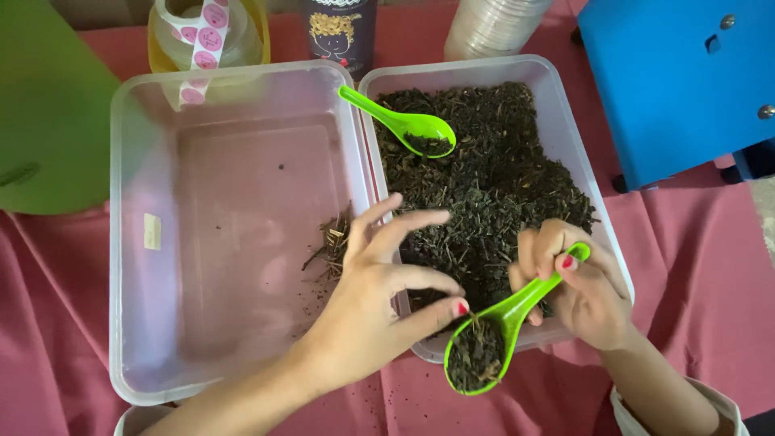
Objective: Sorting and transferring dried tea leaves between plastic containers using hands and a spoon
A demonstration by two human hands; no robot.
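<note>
**Loaded scoop held past the tub rim, over bare cloth**

While the green spoon (pixel 499 327) is gripped by its handle in the right hand (pixel 577 287), its bowl hangs at about seven o'clock from that hand, beyond the near wall of the right-hand tub (pixel 581 153) and above the red tablecloth (pixel 710 266). The bowl is heaped with dark dried leaves, and loose stems are seen standing proud of the heap. The left hand (pixel 379 291) is held with fingers spread and nothing clamped in it; its thumb tip lies just beside the rim of the spoon bowl, and whether it touches cannot be told.

A spill is judged the nearest risk: the bowl is tipped slightly toward six o'clock, so a nudge from the thumb or a turn of the wrist could shed leaves onto the cloth, where scattered crumbs are already seen. The handle is pinched near its end only, so the loaded bowl could swing.

A second green spoon (pixel 404 123) rests at twelve o'clock in the leaf pile (pixel 492 178), well apart from both hands. The left-hand tub (pixel 129 242) is nearly bare, with a small heap of twigs (pixel 333 242) against its three o'clock wall; these could be knocked by the left wrist, which crosses that tub's near corner.
</note>
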